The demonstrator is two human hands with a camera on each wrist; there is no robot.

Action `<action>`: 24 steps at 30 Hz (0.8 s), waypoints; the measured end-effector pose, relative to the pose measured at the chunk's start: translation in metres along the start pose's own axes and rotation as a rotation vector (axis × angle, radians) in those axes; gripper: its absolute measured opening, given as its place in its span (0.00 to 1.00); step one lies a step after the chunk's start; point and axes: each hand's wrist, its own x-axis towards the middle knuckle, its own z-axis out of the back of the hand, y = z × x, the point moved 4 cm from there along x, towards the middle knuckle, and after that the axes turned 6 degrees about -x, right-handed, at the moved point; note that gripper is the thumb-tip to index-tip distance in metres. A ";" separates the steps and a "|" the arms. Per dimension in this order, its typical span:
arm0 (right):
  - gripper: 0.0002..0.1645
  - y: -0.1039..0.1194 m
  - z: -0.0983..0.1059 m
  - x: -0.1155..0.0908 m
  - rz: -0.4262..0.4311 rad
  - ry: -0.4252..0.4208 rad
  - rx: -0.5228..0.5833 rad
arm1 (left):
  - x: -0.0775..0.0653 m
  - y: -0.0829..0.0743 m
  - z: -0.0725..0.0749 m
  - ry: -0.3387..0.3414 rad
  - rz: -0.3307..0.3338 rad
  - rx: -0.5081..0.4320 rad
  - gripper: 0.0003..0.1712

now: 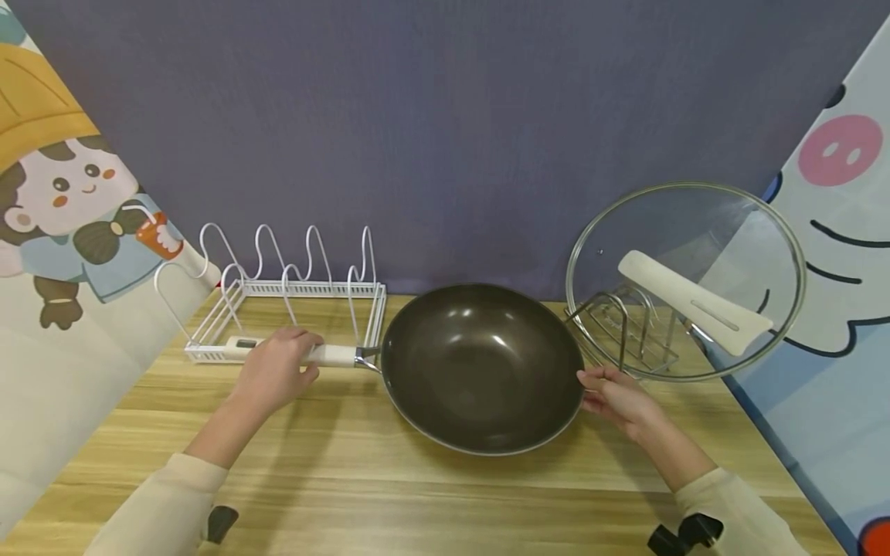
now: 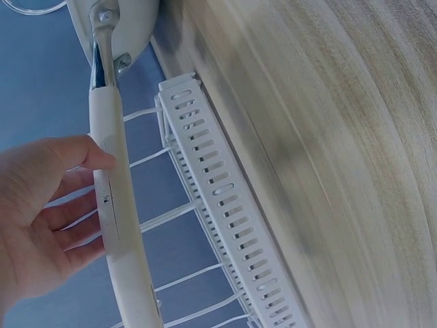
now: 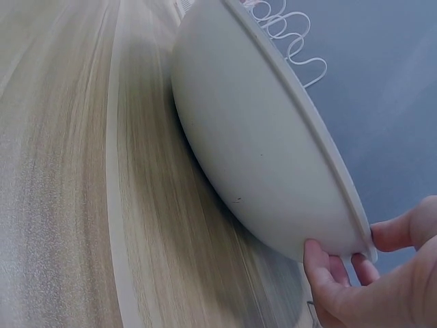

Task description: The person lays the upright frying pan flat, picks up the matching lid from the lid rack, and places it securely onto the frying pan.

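Note:
A wok [image 1: 483,371] with a dark inside, pale outside and long cream handle [image 2: 113,184] is in the middle of the table. My left hand [image 1: 276,367] holds the handle, thumb on the near side and fingers behind it in the left wrist view. At the opposite side of the wok, my right hand [image 1: 621,401] pinches the rim. In the right wrist view, that hand's thumb [image 3: 396,232] lies over the rim and its fingertips press the pale outer wall [image 3: 259,143]. The handle passes in front of a white wire rack [image 1: 316,289].
A glass lid [image 1: 684,232] with a cream handle [image 1: 695,301] stands tilted in a small metal rack [image 1: 623,332] right beside my right hand. A dark grey panel [image 1: 445,139] rises behind the wooden table [image 1: 417,510]. Cartoon-printed panels stand at both sides.

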 end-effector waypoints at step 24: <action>0.37 0.000 -0.003 -0.005 0.004 -0.028 0.017 | 0.001 -0.003 -0.002 -0.006 -0.013 -0.003 0.17</action>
